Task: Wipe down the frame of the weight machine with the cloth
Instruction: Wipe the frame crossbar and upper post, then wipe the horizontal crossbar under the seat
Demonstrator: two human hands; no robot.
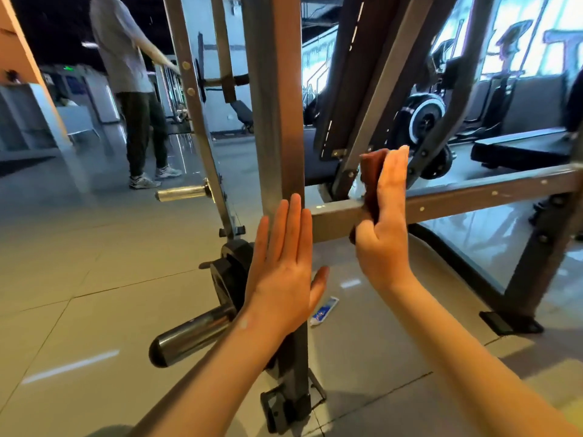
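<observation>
- While the dark red cloth (pixel 373 181) is lying flat against the grey cross bar (pixel 473 197) of the weight machine frame, the right hand (pixel 385 222) is pressing it there with straight fingers held close together.
- The cloth is sticking out above the bar beside the fingertips, and a little below the bar by the thumb.
- The cross bar is running from the tall post (pixel 284 121) off to the right, and the cloth is sitting near the post end.
- The left hand (pixel 284 269) is lying flat on the tall post, fingers straight and together, thumb pointing out to the side, holding nothing.
- A black weight plate (pixel 227 272) is sitting just left of the post, on a shiny metal peg (pixel 189 339) that is poking toward the camera.
- A second shiny peg (pixel 181 193) is sticking out higher up on a thinner slanted bar.
- A small blue and white packet (pixel 325 310) is lying on the tiled floor (pixel 79 263) beside the post.
- Another person (pixel 132 89) in a grey top, dark trousers and light shoes is standing well behind the machine on the left.
</observation>
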